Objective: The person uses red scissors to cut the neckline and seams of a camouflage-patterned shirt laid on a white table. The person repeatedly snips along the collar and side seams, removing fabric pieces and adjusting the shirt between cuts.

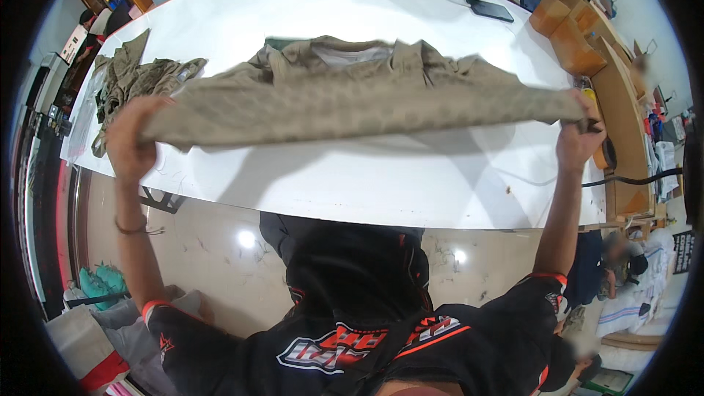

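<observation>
An olive-khaki patterned shirt [352, 114] is stretched above the white table [367, 183], its collar toward the far side and its near edge blurred by motion. My left hand [133, 139] grips that edge at the left end, slightly blurred. My right hand [579, 136] is closed on the other end at the right. At the left of the table, beside my left hand, lies a crumpled pile of similar khaki fabric [136, 73] with some clear plastic.
A phone [490, 9] with a cable lies at the back right. Cardboard boxes [616, 191], a tape roll and a black hose line the right edge. Other people [616, 264] are at the lower right. Bags [103, 286] sit at the lower left.
</observation>
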A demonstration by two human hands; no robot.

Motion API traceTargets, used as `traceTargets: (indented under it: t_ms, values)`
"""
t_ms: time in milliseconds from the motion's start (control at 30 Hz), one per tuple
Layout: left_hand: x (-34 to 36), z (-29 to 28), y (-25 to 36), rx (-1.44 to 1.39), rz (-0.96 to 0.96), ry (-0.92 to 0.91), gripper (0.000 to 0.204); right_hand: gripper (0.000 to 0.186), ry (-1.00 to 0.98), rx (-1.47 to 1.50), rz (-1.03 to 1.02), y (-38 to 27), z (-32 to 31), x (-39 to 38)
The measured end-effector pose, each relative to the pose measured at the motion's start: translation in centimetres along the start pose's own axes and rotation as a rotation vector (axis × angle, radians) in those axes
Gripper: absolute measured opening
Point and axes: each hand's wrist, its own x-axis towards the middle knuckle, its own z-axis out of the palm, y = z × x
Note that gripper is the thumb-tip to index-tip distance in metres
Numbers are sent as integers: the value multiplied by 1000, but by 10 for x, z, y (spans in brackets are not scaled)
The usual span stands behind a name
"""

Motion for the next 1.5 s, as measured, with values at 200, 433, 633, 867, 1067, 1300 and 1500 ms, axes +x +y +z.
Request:
traceTargets:
  t_ms: [200, 433, 633, 867, 1067, 1300, 1500]
  values:
    - [71, -120, -76, -15, -367, 370, 38, 31, 295, -66, -84, -73, 25, 103]
    - [118, -41, -72, -449, -530, -60, 33, 42, -93, -165, 267, -9, 7, 166]
    - [98, 122, -53, -206, -513, -338, 25, 48, -475, -402, 440, 95, 99, 118]
    - [102, 193, -91, 190, -573, -255, 27, 60, -473, -885, 235, 150, 146, 128]
    - [113, 183, -58, 336, -598, -239, 29, 54, -397, -1022, 157, 120, 141, 122]
    - [63, 142, 22, -107, -177, 156, 29, 69, -360, -854, -12, 45, 128, 114]
    - [-19, 74, 78, -485, -219, -396, 31, 39, -529, -487, 79, -64, 126, 95]
